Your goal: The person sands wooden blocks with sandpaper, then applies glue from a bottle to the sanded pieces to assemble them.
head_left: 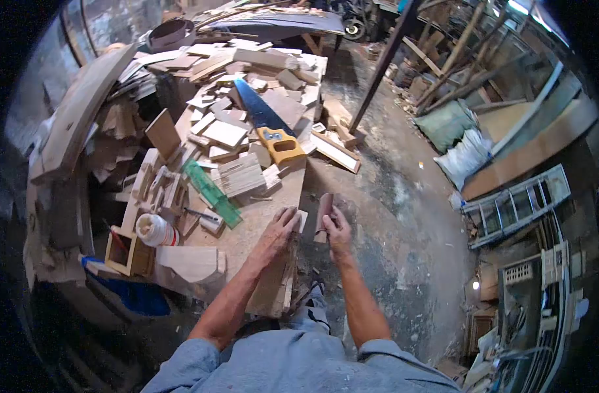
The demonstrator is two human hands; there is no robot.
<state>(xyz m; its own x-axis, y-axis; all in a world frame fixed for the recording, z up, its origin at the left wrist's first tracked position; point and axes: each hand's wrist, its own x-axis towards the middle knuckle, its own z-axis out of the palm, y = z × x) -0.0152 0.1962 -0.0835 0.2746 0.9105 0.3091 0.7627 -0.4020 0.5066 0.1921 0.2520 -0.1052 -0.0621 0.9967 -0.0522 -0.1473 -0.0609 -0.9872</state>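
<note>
My left hand [278,230] is at the bench's right edge, its fingers curled over a small pale piece of wood [303,221] that sticks out past the edge. Just right of it, off the bench, my right hand [339,234] grips a brown curled sheet that looks like sandpaper [324,211]. The sheet is apart from the wood piece. Beyond my hands, a handsaw [267,118] with a yellow handle lies on wood offcuts [226,133]. A green translucent strip [211,193] lies left of my left hand.
On the workbench [244,239] stand a white open jar [157,230], a small wooden box [128,252] and a curved-edge board [191,262]. A dark post [384,69] rises beyond the bench. At right are sacks [463,154] and a ladder-like metal frame [519,204].
</note>
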